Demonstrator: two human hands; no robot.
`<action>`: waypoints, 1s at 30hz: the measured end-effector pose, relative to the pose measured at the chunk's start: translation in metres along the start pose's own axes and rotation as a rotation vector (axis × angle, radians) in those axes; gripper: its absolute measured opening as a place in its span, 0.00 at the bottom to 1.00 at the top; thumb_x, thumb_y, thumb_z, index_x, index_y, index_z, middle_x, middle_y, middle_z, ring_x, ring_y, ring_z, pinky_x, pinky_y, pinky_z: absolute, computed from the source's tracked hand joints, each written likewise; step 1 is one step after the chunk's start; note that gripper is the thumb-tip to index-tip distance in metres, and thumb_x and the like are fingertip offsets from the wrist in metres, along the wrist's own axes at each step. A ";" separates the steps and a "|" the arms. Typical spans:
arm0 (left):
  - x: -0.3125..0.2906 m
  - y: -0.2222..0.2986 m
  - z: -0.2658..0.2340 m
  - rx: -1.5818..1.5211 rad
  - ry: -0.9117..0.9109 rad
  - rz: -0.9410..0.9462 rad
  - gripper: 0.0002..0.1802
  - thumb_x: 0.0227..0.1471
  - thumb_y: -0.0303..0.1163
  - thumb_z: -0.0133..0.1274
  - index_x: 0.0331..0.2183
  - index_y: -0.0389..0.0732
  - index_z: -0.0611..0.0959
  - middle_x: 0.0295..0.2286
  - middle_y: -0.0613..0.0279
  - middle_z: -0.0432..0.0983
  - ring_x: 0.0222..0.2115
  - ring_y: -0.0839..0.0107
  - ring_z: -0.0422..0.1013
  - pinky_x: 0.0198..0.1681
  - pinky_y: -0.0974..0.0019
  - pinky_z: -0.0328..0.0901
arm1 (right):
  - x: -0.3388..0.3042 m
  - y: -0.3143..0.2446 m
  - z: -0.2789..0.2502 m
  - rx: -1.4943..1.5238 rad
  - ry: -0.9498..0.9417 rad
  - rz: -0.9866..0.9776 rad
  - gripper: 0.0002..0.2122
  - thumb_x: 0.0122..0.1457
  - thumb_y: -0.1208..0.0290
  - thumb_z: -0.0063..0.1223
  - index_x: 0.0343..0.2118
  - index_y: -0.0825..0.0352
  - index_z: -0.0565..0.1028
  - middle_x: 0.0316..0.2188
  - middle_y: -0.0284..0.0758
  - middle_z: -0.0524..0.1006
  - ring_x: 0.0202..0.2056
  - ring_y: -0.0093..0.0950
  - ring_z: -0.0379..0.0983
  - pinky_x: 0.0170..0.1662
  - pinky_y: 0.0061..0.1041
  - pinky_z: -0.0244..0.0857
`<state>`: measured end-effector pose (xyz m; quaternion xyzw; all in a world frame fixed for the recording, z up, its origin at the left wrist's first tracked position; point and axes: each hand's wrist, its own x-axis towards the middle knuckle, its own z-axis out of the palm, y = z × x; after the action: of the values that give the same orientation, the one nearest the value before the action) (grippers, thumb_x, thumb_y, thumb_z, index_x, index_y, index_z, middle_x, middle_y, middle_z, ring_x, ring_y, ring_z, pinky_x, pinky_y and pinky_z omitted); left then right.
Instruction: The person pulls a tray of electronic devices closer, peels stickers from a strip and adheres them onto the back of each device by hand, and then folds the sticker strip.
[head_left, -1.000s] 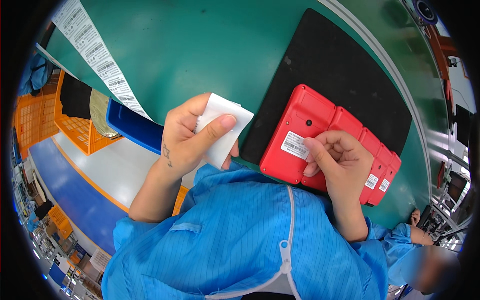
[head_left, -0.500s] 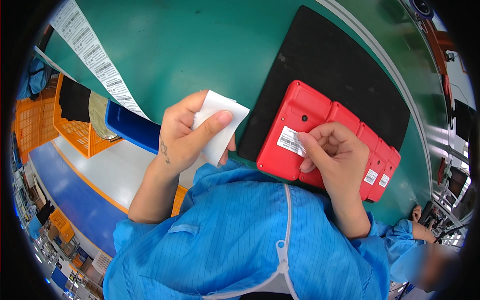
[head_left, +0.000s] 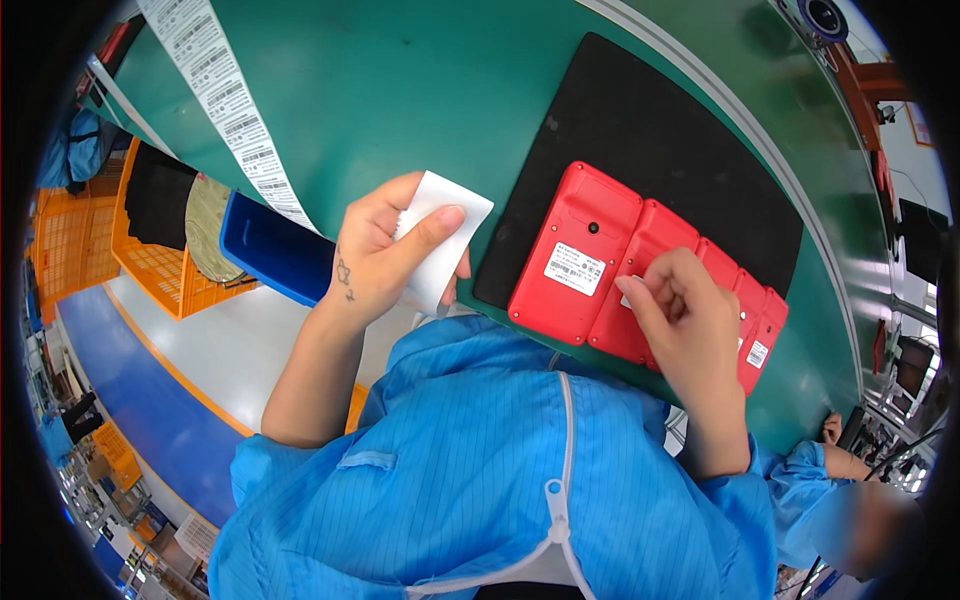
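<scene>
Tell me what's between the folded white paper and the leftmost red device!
From the folded white paper to the leftmost red device, the head view shows green tabletop, then a black mat.

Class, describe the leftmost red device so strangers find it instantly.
On the green table lies a black mat, overlapped by a row of red devices. Pick the leftmost device: nearest the left hand, all its neighbours to its right.

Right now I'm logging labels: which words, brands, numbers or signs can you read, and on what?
Nothing legible enough to quote:
White label on the leftmost red device: printing, too small.
Long label strip: repeated printing, too small.
Small label on the rightmost red device: too small.
</scene>
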<state>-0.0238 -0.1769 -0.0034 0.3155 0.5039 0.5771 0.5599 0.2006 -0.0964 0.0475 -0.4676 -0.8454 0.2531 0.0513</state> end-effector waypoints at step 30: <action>-0.138 0.146 -0.104 0.151 1.034 1.121 0.12 0.45 0.27 0.49 0.33 0.32 0.74 0.27 0.58 0.73 0.25 0.71 0.70 0.29 0.72 0.66 | -0.019 0.107 -0.035 -0.208 0.026 -0.536 0.04 0.39 0.79 0.48 0.16 0.71 0.65 0.20 0.39 0.65 0.28 0.37 0.61 0.33 0.33 0.56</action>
<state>-0.1445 -0.3136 0.1306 0.2510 0.5045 0.8130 -0.1468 0.3039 -0.0520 0.0297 -0.2334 -0.9595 0.1364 0.0790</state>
